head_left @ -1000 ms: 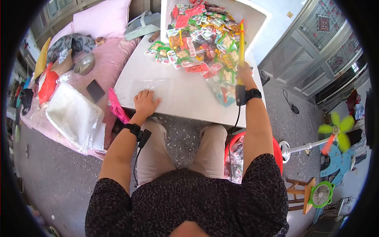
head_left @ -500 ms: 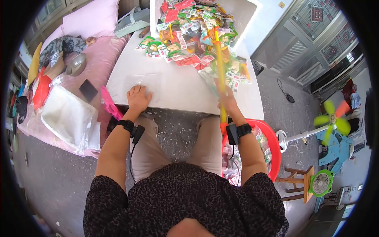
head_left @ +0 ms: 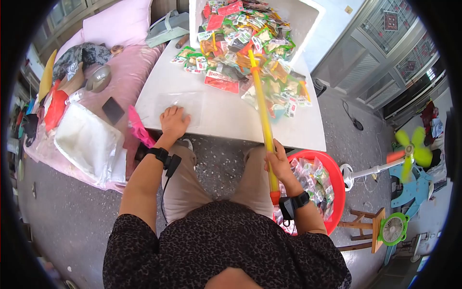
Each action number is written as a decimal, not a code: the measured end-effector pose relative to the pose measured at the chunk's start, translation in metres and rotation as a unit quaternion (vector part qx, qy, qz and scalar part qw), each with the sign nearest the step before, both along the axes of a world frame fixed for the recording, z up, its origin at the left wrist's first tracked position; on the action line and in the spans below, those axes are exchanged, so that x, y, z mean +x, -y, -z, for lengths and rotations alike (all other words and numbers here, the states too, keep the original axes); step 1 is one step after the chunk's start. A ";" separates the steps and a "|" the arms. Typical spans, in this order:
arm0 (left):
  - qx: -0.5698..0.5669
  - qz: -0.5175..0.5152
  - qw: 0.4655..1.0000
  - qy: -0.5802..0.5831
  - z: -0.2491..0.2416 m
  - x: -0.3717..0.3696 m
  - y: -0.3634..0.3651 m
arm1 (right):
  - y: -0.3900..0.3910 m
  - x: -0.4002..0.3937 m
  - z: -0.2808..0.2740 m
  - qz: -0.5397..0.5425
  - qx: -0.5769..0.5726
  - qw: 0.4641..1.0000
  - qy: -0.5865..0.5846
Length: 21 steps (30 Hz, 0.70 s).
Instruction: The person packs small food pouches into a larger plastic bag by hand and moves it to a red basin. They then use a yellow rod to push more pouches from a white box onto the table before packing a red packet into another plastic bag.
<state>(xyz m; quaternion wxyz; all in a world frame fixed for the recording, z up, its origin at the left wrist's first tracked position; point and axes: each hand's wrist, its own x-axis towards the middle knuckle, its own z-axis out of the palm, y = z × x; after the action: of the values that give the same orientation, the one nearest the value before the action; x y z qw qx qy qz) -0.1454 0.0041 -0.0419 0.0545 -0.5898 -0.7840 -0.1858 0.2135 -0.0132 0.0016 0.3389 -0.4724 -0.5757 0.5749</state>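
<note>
My left hand [head_left: 174,121] lies with its fingers spread on a flat clear plastic bag [head_left: 195,103] at the table's near left. In my right hand [head_left: 279,164], the fingers are wrapped round a long yellow pole [head_left: 261,101] with orange fittings. The pole slants away from me over the white table [head_left: 221,111], and its far end is among a heap of small food packets [head_left: 257,36]. What is on that end is hard to make out. Several packets [head_left: 284,91] lie spread on the table to the right of the pole.
A white foam box [head_left: 308,29] lies on its side at the back, packets spilling from it. Below the table's right edge stands a red tub [head_left: 339,188] holding more packets. A pink-covered bed [head_left: 130,67] is at left; a spinning fan [head_left: 409,149] stands at right.
My right hand has moved back toward my body with the yellow pole, off the table's edge. My left hand stays on the plastic bag. Some packets near the pole have shifted.
</note>
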 end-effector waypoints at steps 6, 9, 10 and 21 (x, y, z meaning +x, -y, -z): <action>-0.024 0.001 1.000 0.014 -0.004 0.002 0.002 | -0.070 -0.018 -0.038 0.063 0.062 0.996 0.005; -0.021 -0.002 1.000 0.019 -0.006 0.002 0.002 | -0.154 -0.032 -0.035 0.079 0.120 0.989 -0.019; -0.023 -0.004 0.999 0.024 -0.007 0.003 0.002 | -0.171 -0.040 -0.045 0.081 0.130 0.988 0.003; -0.016 -0.003 1.000 0.016 -0.009 0.004 0.003 | -0.218 -0.088 -0.054 0.082 0.126 0.988 0.023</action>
<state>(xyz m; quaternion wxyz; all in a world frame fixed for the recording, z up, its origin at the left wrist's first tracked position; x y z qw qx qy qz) -0.1413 0.0006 -0.0331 0.0326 -0.5851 -0.7895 -0.1824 0.1252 0.2047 0.0557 0.4281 -0.4848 -0.6105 0.4572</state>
